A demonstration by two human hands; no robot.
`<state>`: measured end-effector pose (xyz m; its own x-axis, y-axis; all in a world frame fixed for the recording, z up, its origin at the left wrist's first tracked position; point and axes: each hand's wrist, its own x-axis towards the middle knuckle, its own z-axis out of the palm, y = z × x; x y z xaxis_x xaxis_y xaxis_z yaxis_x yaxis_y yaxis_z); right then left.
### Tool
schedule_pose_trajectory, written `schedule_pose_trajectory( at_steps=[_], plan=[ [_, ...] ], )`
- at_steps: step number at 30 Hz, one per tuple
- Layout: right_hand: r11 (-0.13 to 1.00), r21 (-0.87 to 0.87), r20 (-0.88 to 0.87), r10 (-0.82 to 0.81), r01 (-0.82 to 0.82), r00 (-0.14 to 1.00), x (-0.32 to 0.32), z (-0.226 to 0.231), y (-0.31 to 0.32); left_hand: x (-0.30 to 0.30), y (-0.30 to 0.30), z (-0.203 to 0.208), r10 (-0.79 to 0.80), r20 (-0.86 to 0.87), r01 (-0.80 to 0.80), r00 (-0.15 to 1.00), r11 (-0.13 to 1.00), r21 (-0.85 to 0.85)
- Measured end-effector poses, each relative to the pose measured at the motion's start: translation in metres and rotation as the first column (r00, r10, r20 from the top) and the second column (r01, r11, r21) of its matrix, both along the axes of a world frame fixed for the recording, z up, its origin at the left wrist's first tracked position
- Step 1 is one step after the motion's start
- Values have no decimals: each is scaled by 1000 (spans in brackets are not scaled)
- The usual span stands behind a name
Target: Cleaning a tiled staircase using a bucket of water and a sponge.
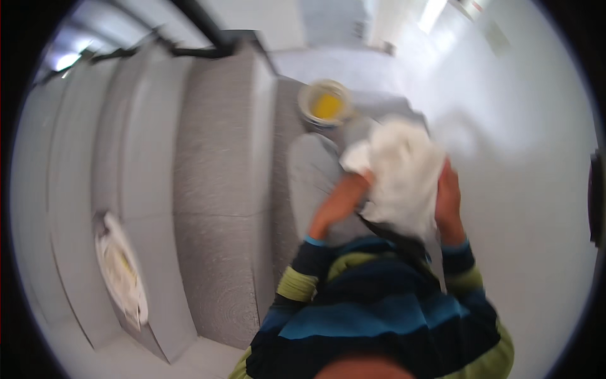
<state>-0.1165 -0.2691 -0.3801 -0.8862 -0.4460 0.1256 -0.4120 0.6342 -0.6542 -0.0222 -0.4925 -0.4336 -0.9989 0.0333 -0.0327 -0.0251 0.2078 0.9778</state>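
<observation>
A crumpled off-white cloth (404, 174) is bunched up in front of my body, over my lap. My left hand (349, 192) grips its left side, with the fingertips tucked into the folds. Along the right edge of the cloth, my right hand (448, 197) is closed against it, and its fingers are partly hidden. Motion blurs both hands and the cloth. Just beyond my left knee stands a pale bucket (305, 104) with something yellow (326, 106) inside.
Grey stair steps (214, 158) climb on the left, with a dark metal railing (202, 22) at the far end. A white oval container (144, 297) with pale and yellow items rests on one step. A pale wall or floor surface (524, 208) extends on the right.
</observation>
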Motion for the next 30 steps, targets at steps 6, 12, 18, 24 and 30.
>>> schedule_pose_trajectory(
  at_steps=[6,12,18,24,30],
  plan=[
    [656,-705,275,-98,269,957,-43,102,-37,-37,-2,28,371,-3,-368,929,921,129],
    [639,-768,192,162,46,968,-22,87,-63,-30,1,41,165,-206,69,965,598,799],
    [829,-87,-578,409,-552,706,19,-21,-93,-8,38,23,204,136,-166,970,137,977],
    [722,-686,506,565,-92,652,51,40,-134,9,2,32,706,-189,-240,682,461,854],
    [472,46,-501,773,-880,388,42,102,-170,82,-73,54,550,-92,-175,830,413,894]
  ],
)
